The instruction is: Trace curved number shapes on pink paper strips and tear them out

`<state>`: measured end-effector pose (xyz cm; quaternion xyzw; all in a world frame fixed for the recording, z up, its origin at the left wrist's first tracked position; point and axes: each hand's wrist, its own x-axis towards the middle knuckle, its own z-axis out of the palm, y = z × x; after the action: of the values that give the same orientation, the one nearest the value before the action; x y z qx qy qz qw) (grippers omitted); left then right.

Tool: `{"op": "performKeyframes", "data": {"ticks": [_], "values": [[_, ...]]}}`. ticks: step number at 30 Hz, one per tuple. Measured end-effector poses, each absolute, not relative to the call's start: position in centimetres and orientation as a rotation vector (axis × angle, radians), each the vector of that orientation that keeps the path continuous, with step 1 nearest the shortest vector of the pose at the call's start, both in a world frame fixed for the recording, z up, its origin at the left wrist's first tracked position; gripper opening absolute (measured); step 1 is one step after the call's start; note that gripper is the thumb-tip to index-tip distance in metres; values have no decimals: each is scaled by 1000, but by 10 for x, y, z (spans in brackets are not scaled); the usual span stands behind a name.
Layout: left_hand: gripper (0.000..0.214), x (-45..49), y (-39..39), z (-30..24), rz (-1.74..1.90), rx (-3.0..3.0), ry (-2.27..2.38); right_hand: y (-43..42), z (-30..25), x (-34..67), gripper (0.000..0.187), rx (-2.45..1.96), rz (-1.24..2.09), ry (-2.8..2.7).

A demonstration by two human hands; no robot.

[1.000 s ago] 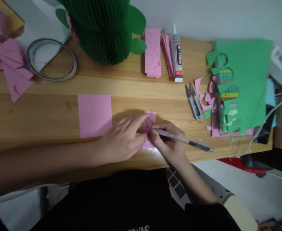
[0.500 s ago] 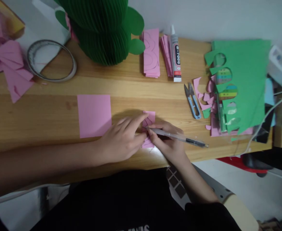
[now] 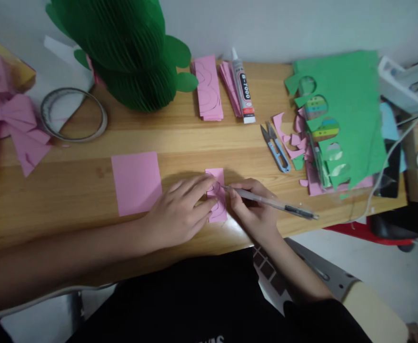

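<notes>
My right hand (image 3: pixel 257 207) is closed around a pen (image 3: pixel 269 200), its tip close to the right edge of a small pink paper strip (image 3: pixel 217 214). Dark curved lines are drawn on the strip. Stretched out flat, my left hand (image 3: pixel 184 209) rests with its fingertips on the strip's left side, covering part of the drawing. Left of that hand lies a plain pink paper square (image 3: pixel 136 181). Whether the pen tip touches the paper I cannot tell.
Behind are a green honeycomb-paper figure (image 3: pixel 137 71), a marked pink paper stack (image 3: pixel 209 88) and a glue tube (image 3: pixel 243 90). Blue thread snips (image 3: pixel 277 151) lie beside pink scraps and cut green sheets (image 3: pixel 359 109). A tape roll (image 3: pixel 104 121) and pink paper bows (image 3: pixel 23 124) sit left.
The pen tip and my right hand have moved right, from the strip's middle toward its right edge. More of the drawn lines shows. The whole view has shifted and tilted slightly.
</notes>
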<state>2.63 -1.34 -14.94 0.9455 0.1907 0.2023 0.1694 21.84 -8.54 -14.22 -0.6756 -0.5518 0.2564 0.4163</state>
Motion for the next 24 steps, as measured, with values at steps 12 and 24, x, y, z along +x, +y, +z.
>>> {"op": "performKeyframes", "data": {"ticks": [12, 24], "values": [[20, 25, -11, -149, 556, 2686, 494, -81, -142, 214, 4, -1700, 560, -1442], [20, 25, -11, -149, 554, 2669, 483, -78, -143, 214, 6, -1689, 570, -1496]]}}
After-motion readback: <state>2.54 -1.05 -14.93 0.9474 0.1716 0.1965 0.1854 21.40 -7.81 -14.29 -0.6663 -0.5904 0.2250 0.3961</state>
